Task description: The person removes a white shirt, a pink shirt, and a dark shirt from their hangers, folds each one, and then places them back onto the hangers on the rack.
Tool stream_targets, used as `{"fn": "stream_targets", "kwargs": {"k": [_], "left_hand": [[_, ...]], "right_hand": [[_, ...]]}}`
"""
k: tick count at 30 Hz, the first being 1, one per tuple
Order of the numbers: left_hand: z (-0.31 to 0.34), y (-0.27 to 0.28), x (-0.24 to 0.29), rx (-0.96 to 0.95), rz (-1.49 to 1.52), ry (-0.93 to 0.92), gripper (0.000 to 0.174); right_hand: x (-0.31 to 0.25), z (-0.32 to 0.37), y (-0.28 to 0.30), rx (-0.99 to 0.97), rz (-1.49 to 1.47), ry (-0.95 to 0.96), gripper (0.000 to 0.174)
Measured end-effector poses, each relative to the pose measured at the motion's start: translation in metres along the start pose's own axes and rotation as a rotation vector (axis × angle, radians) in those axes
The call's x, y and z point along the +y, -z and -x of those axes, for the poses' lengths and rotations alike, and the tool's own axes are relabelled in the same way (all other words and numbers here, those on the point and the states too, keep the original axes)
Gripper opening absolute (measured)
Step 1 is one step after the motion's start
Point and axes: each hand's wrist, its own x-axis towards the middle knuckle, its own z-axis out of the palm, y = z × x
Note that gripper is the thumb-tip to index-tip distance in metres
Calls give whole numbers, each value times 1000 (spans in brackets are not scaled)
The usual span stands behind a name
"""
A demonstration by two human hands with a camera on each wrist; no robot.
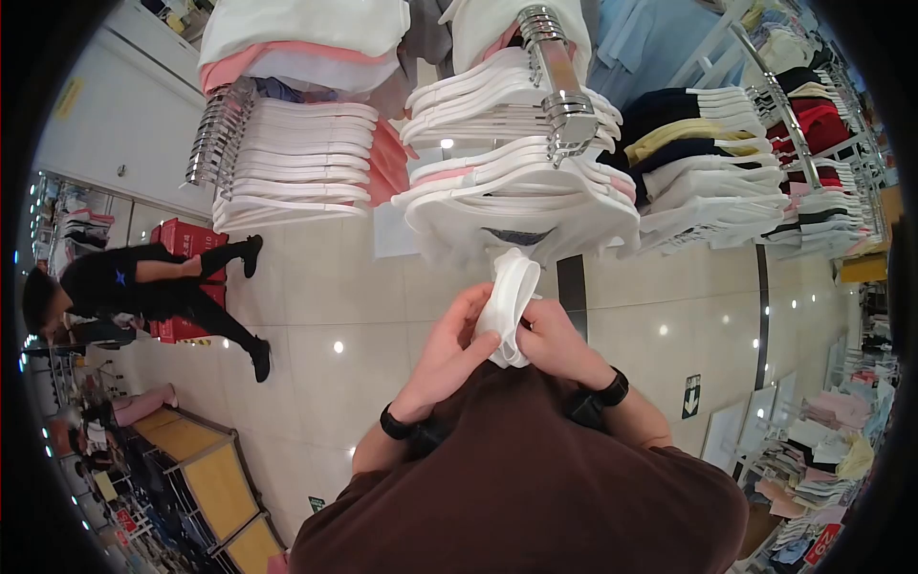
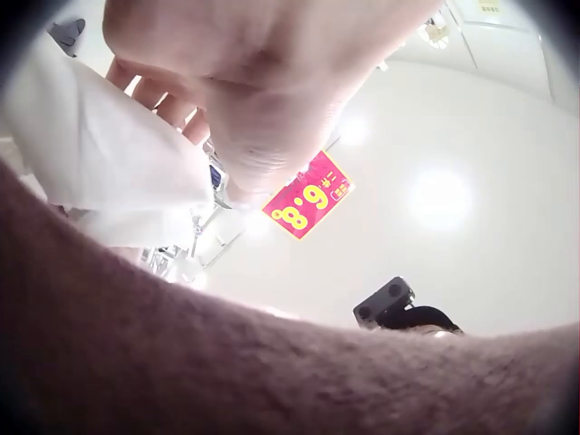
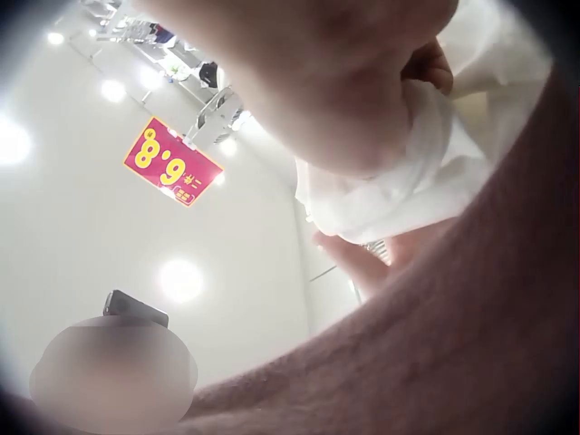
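Note:
Both hands meet in front of my brown shirt (image 1: 516, 478). My left hand (image 1: 457, 340) and right hand (image 1: 553, 340) each grip a folded white cloth garment (image 1: 509, 292) that hangs from the rack just ahead. In the left wrist view the left hand (image 2: 263, 82) fills the top, its fingers curled into the white cloth (image 2: 100, 172). The right wrist view has the right hand (image 3: 344, 82) close up, with the white cloth (image 3: 426, 172) bunched beside it. Each wrist carries a black band.
A metal arm rack of white hangers with white garments (image 1: 516, 163) stands straight ahead, another (image 1: 296, 158) to its left, and dark and yellow tops (image 1: 708, 143) to the right. A person in black (image 1: 153, 287) walks at left by red boxes (image 1: 186, 239). A red price sign (image 2: 308, 207) hangs overhead.

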Motion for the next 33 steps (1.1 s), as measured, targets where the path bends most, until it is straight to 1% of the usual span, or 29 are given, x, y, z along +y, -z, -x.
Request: {"fn": "stream_targets", "kwargs": {"k": [2,3,4,5,6,7,9,10,12,13,15,16,17,18,19,20,22,23,25,26,27,28,29,30,31,32,33], "left_hand": [[-3,-2,-6,45,-11,20,55],[-5,-3,-10,83,-19,39,57],[-7,-5,-12,83,-20,39,57],[-8,-6,-15,108,-32,78,51],[-9,-5,-18,137,-43,115,46],[-9,-1,-25,144,-43,115,46],[-11,11,-46,187,68,166,32],[-12,16,-52,189,69,167,32],[-16,28,-59,283,195,236,26],[-17,34,-56,288,198,237,26],[-18,51,-48,422,139,170,25],[-16,72,-56,449,-16,110,23],[-15,75,-39,454,-11,112,23],[-11,76,-19,486,-437,124,23],[-10,76,-6,500,-866,131,22],[-10,81,-10,500,-864,135,22],[-12,91,-24,512,-1227,-64,26],[-13,95,-29,511,-1226,-67,26],[-12,100,-34,697,-1329,-212,28],[-10,103,-33,691,-1326,-222,28],[-7,105,-31,773,-1252,-124,27],[-5,107,-30,849,-1175,-29,26],[-4,108,-31,842,-1168,-45,26],[-1,110,-35,718,-869,-32,24],[3,112,-40,593,-573,-17,22],[7,112,-47,542,-346,57,16],[13,112,-49,551,-340,47,16]], "right_hand": [[-1,-2,2,-15,207,-11,21],[2,-3,2,-15,207,-11,21],[6,-4,1,-22,351,32,22],[9,-5,1,-31,495,75,23],[10,-6,1,-36,493,78,23],[11,-7,2,-70,487,73,24],[15,-7,3,-106,480,66,25],[19,-7,4,-127,439,84,25],[22,-6,9,-153,395,100,25],[22,-5,12,-132,171,-5,25],[27,-2,30,-118,-242,-220,29],[30,1,42,-43,-332,-266,30],[31,3,51,35,-421,-311,30],[33,3,57,32,-419,-317,30],[34,3,63,99,-558,-331,31],[35,4,65,168,-697,-344,32],[31,3,64,161,-745,-350,32],[29,2,64,157,-793,-351,32],[26,2,60,146,-742,-341,31],[24,4,59,135,-692,-333,29],[27,5,60,148,-684,-323,29],[33,6,62,136,-590,-318,28],[37,6,64,123,-497,-314,26],[35,4,66,124,-420,-319,24],[35,1,68,124,-412,-311,24],[37,-2,69,200,-401,-267,24],[37,-6,71,273,-390,-221,23]]}}
